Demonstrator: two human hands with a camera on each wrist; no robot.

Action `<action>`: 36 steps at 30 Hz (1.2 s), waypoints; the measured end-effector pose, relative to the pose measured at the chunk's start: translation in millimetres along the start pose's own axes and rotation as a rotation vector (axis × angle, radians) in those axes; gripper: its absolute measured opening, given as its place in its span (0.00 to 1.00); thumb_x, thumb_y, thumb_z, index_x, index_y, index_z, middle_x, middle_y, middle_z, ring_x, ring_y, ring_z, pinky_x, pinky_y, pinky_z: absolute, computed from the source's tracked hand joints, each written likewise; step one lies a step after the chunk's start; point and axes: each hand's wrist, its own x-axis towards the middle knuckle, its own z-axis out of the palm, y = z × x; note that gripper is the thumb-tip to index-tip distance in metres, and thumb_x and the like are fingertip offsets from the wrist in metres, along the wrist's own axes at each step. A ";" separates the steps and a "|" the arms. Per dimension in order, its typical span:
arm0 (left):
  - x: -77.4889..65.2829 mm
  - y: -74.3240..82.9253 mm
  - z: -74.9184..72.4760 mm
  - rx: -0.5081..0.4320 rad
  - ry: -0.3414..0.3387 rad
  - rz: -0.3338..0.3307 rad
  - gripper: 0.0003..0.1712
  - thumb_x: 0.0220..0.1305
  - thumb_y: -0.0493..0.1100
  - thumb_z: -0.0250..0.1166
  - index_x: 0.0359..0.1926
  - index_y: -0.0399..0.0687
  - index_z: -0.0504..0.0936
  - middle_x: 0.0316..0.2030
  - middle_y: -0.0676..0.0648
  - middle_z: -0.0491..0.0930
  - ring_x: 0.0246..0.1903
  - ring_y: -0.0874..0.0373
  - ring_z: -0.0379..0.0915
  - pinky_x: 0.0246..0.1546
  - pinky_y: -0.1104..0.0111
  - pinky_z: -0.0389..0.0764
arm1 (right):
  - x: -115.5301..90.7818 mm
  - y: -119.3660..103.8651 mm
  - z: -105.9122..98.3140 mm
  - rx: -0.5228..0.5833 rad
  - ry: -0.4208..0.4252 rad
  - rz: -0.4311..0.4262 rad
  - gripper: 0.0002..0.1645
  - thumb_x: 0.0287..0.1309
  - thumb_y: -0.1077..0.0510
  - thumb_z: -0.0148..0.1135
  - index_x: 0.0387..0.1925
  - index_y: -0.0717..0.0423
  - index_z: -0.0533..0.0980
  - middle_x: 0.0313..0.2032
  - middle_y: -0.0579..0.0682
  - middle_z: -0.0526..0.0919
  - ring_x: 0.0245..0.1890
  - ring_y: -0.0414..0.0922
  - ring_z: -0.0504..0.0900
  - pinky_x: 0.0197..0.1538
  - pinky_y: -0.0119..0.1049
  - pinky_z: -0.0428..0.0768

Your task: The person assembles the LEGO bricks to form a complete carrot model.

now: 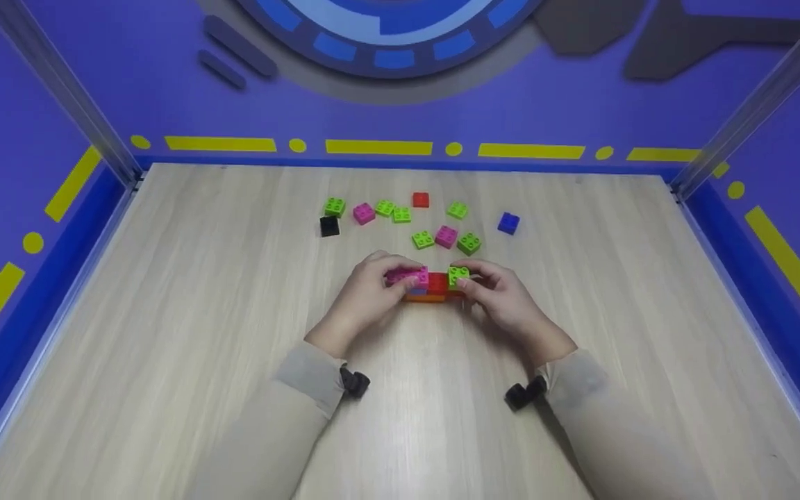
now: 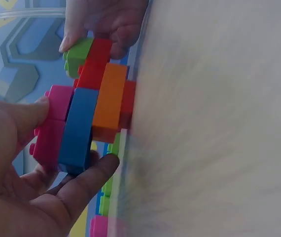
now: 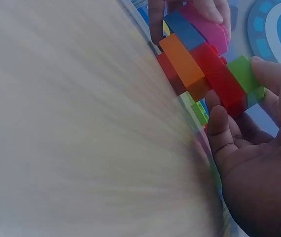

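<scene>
A stepped stack of toy building bricks stands between both hands, low over the wooden table [image 1: 185, 292]. My left hand [image 1: 372, 292] grips its left end, thumb by two pink bricks [image 2: 49, 143] and fingers around a blue brick [image 2: 76, 131] beneath them. At the other end my right hand [image 1: 511, 298] pinches a light green brick [image 3: 242, 74] on top of a long red brick [image 3: 219, 76], with fingertips also at the red one's underside. An orange brick [image 2: 110, 96] lies under the blue and red ones, and another red brick [image 3: 170, 71] forms the bottom layer.
Behind the stack lie loose bricks: several green ones [image 1: 335, 207], two pink ones [image 1: 364, 213], a red one [image 1: 421, 200], a black one [image 1: 329, 226] and, farther right, a blue one [image 1: 509, 223]. Blue-purple panels [image 1: 400, 118] wall in the table's back and sides.
</scene>
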 end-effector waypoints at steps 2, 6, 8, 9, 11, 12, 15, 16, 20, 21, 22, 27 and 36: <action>3.8 3.0 -5.0 -0.008 -0.026 -0.017 0.13 0.79 0.43 0.73 0.60 0.54 0.93 0.61 0.45 0.87 0.65 0.47 0.82 0.76 0.51 0.79 | 2.9 -1.5 0.1 -0.003 -0.006 -0.007 0.25 0.83 0.52 0.68 0.74 0.55 0.81 0.59 0.54 0.84 0.43 0.45 0.84 0.43 0.29 0.85; 11.1 8.4 -14.6 -0.023 -0.074 -0.038 0.10 0.78 0.42 0.74 0.56 0.53 0.93 0.61 0.46 0.89 0.67 0.46 0.82 0.77 0.50 0.78 | 8.4 -4.0 0.1 0.008 -0.019 -0.010 0.24 0.82 0.54 0.67 0.73 0.54 0.82 0.57 0.51 0.84 0.43 0.44 0.84 0.43 0.29 0.85; 13.8 9.6 -18.7 -0.032 -0.094 -0.056 0.10 0.78 0.43 0.74 0.56 0.53 0.93 0.60 0.47 0.91 0.66 0.47 0.84 0.77 0.50 0.79 | 11.2 -5.5 -0.5 0.015 -0.040 -0.010 0.24 0.82 0.55 0.67 0.73 0.56 0.81 0.55 0.51 0.84 0.41 0.44 0.84 0.42 0.29 0.84; 14.7 9.9 -20.4 -0.037 -0.103 -0.067 0.10 0.78 0.43 0.74 0.56 0.54 0.93 0.59 0.48 0.92 0.65 0.48 0.84 0.76 0.50 0.79 | 12.7 -6.5 -0.9 0.019 -0.053 -0.012 0.24 0.82 0.56 0.67 0.72 0.57 0.81 0.55 0.50 0.84 0.40 0.44 0.85 0.42 0.29 0.84; 15.4 9.3 -22.4 -0.045 -0.115 -0.089 0.10 0.77 0.44 0.75 0.56 0.55 0.94 0.58 0.49 0.93 0.64 0.48 0.85 0.76 0.50 0.80 | 15.6 -8.8 -2.5 0.020 -0.081 -0.025 0.26 0.81 0.57 0.66 0.74 0.61 0.79 0.58 0.52 0.84 0.37 0.44 0.85 0.41 0.30 0.85; 15.1 8.9 -22.9 -0.049 -0.117 -0.098 0.10 0.77 0.44 0.75 0.56 0.55 0.94 0.58 0.49 0.93 0.64 0.48 0.85 0.75 0.50 0.80 | 17.1 -9.9 -3.3 0.031 -0.081 -0.029 0.27 0.81 0.57 0.65 0.75 0.63 0.78 0.59 0.54 0.85 0.37 0.44 0.85 0.41 0.31 0.86; 12.6 6.5 -22.7 -0.069 -0.119 -0.120 0.11 0.77 0.43 0.76 0.56 0.55 0.94 0.57 0.50 0.93 0.63 0.49 0.85 0.74 0.51 0.80 | 22.6 -12.9 -4.6 0.151 -0.007 -0.005 0.28 0.82 0.59 0.63 0.75 0.65 0.75 0.63 0.60 0.83 0.43 0.46 0.85 0.44 0.32 0.85; 11.5 5.6 -22.4 -0.075 -0.119 -0.125 0.10 0.77 0.43 0.75 0.56 0.55 0.94 0.57 0.50 0.93 0.63 0.49 0.85 0.74 0.51 0.81 | 25.1 -13.6 -5.2 0.198 0.039 0.007 0.27 0.82 0.60 0.62 0.75 0.66 0.74 0.64 0.61 0.82 0.47 0.47 0.85 0.46 0.33 0.86; 7.6 3.7 -21.6 -0.083 -0.116 -0.138 0.11 0.76 0.42 0.75 0.55 0.56 0.94 0.56 0.50 0.93 0.63 0.49 0.84 0.74 0.50 0.80 | 37.5 -13.5 -8.8 0.267 0.221 0.059 0.25 0.82 0.62 0.61 0.74 0.65 0.75 0.64 0.61 0.79 0.54 0.48 0.82 0.51 0.31 0.85; 6.9 3.7 -21.2 -0.079 -0.116 -0.137 0.11 0.76 0.42 0.76 0.55 0.56 0.94 0.56 0.50 0.93 0.63 0.48 0.84 0.74 0.50 0.80 | 40.2 -12.7 -10.6 0.204 0.245 0.072 0.25 0.82 0.61 0.62 0.74 0.64 0.75 0.64 0.61 0.79 0.53 0.48 0.81 0.49 0.32 0.85; 6.7 3.5 -20.6 -0.075 -0.116 -0.135 0.10 0.77 0.43 0.75 0.55 0.56 0.94 0.57 0.50 0.93 0.63 0.48 0.84 0.75 0.49 0.79 | 42.7 -11.5 -12.3 0.139 0.259 0.081 0.26 0.82 0.60 0.62 0.75 0.63 0.76 0.65 0.59 0.79 0.53 0.48 0.81 0.51 0.33 0.85; 7.4 5.5 -16.5 -0.079 -0.134 -0.114 0.10 0.77 0.43 0.75 0.55 0.56 0.94 0.57 0.49 0.92 0.65 0.48 0.84 0.76 0.49 0.79 | 49.2 -2.7 -20.4 -0.206 0.264 0.051 0.30 0.79 0.56 0.65 0.77 0.59 0.77 0.73 0.62 0.76 0.66 0.55 0.78 0.71 0.49 0.81; 14.0 12.6 -14.6 -0.082 -0.148 -0.066 0.10 0.78 0.41 0.73 0.56 0.53 0.93 0.58 0.48 0.91 0.64 0.48 0.84 0.75 0.50 0.80 | 54.5 0.9 -30.0 -0.462 0.241 -0.028 0.24 0.76 0.51 0.70 0.66 0.57 0.87 0.70 0.61 0.82 0.74 0.62 0.80 0.80 0.62 0.76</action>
